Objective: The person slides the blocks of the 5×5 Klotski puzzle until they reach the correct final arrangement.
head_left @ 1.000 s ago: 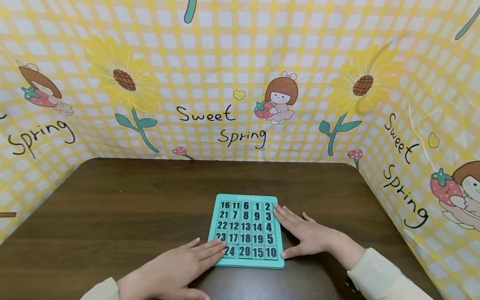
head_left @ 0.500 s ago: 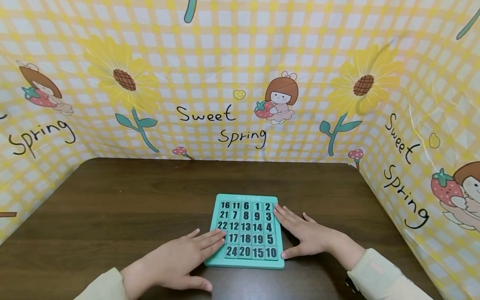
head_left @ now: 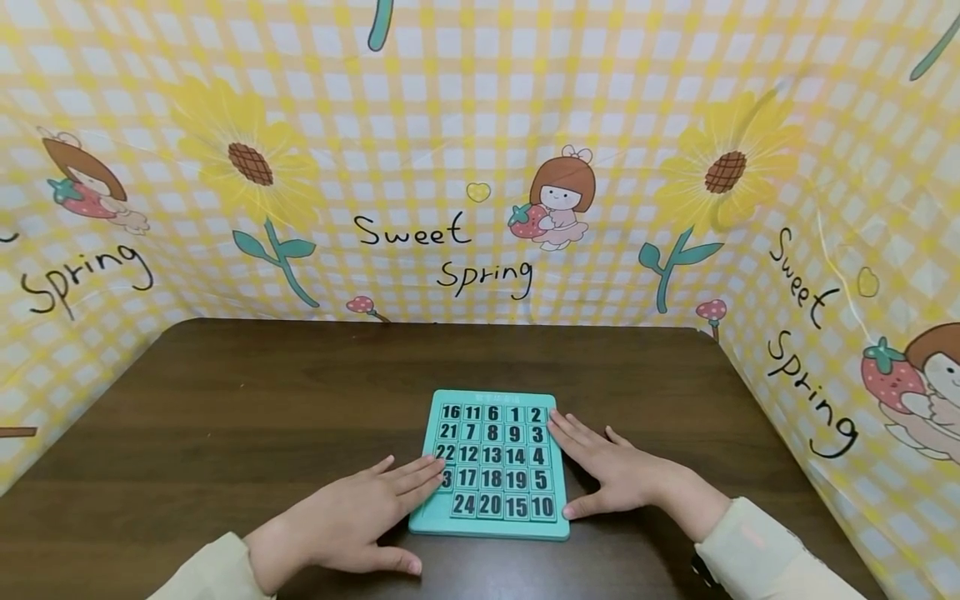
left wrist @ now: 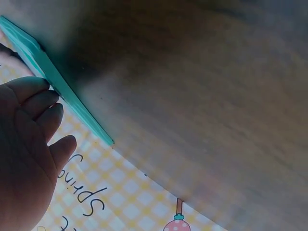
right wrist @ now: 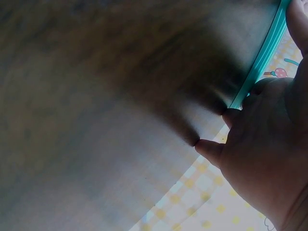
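A teal number slide puzzle [head_left: 491, 525] lies flat on the table in the head view, its tiles bearing black numbers. My left hand [head_left: 352, 517] reaches in from the left with straight fingers. Its fingertips rest at the left column, over the 22 tile's lower edge and the partly covered tile below, which shows a 3. The bottom-left cell [head_left: 437, 506] has no tile. My right hand [head_left: 618, 471] lies along the puzzle's right edge, fingertips near the top right and thumb at the lower right corner. Both wrist views show the puzzle's teal edge [left wrist: 77, 103] beside the fingers.
The dark wooden table [head_left: 262, 400] extends around the puzzle. Yellow checked cloth [head_left: 420, 108] with flowers and "Sweet Spring" lettering stands behind and at both sides. A small black object [head_left: 701, 569] shows under the right sleeve.
My left fingers have moved up from the 24 tile to the left column, then drawn slightly left. The 24 tile is now fully in sight, slightly farther right. My right hand stays in place.
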A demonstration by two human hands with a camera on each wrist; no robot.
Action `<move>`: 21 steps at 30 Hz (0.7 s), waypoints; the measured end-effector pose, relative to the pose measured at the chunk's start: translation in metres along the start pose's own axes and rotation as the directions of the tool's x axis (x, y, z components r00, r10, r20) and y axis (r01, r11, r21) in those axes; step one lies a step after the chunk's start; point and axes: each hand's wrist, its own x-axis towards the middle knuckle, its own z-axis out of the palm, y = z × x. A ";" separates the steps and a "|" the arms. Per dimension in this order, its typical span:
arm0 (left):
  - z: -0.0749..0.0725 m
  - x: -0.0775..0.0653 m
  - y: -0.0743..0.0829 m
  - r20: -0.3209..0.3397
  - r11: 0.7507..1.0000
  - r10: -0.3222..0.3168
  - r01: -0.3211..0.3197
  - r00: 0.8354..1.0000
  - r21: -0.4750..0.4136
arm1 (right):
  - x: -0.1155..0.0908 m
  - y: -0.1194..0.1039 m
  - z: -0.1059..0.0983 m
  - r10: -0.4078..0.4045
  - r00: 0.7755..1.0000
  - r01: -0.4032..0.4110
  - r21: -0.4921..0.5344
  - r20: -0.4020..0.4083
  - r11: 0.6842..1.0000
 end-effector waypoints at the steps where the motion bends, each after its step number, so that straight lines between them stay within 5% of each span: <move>1: 0.000 -0.001 0.001 0.000 1.000 0.001 -0.001 1.000 0.001 | 0.000 0.000 0.000 -0.003 1.000 0.003 0.001 0.000 1.000; 14: 0.000 -0.010 0.009 0.017 1.000 0.026 -0.026 1.000 -0.007 | -0.001 -0.003 -0.003 -0.002 1.000 0.002 -0.004 -0.006 1.000; 21: 0.001 -0.018 0.018 -0.033 0.998 0.052 -0.051 0.998 0.044 | 0.000 -0.002 -0.001 -0.003 1.000 0.003 -0.010 -0.004 1.000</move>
